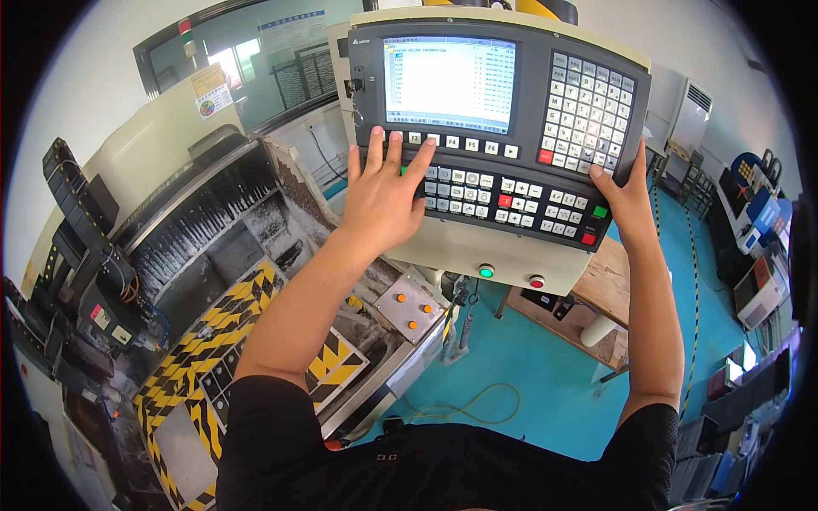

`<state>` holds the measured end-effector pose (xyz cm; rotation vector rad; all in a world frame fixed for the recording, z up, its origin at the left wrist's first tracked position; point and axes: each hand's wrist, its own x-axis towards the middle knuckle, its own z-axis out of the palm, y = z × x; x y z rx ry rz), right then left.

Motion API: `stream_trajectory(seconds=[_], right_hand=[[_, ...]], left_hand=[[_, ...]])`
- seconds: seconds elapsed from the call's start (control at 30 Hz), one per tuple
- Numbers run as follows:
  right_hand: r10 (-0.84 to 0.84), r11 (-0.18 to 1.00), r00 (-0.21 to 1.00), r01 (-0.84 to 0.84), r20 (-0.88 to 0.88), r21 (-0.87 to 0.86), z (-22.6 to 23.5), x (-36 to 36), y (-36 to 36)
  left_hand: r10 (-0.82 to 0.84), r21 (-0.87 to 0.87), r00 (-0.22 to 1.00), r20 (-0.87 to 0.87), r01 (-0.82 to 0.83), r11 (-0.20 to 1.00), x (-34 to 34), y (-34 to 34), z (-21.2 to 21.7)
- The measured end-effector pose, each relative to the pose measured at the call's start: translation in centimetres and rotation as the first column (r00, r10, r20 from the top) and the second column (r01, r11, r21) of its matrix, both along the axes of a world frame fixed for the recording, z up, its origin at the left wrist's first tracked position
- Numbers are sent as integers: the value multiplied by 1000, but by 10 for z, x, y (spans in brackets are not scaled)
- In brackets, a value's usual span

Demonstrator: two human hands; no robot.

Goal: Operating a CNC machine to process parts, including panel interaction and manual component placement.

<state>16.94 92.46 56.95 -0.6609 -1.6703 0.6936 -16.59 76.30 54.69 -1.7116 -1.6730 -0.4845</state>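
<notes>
A machine control panel [532, 162] with a dark face and cream housing stands in front of me. Its lit screen [449, 83] shows a white page with a list. My left hand [381, 200] lies open over the lower left of the panel, fingers spread, fingertips at the row of white keys [471, 145] under the screen. At the right edge my right hand [629, 194] grips the panel, its thumb on the lower part of the white keypad [588, 106]. Its other fingers run along and behind that edge, mostly hidden.
Left of me is an open machine bay with yellow-black striped plates [183, 383]. A metal box with orange buttons [411, 307] sits below the panel. Under its right side stands a wooden table [609, 277]. A thin hose [503, 387] curls on the blue floor [545, 375].
</notes>
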Motion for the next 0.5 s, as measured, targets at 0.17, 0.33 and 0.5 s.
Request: stream_trajectory(seconds=[0.17,0.33,0.5], right_hand=[[2,1000,1000,-2,-24,-13,-1,-1,1],[-47,999,999,47,16,-5,-1,0,3],[-25,1000,1000,25,-2,-20,1,-1,2]], left_hand=[[59,-35,998,-20,-60,998,14,4,11],[63,-54,998,13,-62,997,13,5,12],[66,-59,998,20,-65,996,11,-2,10]])
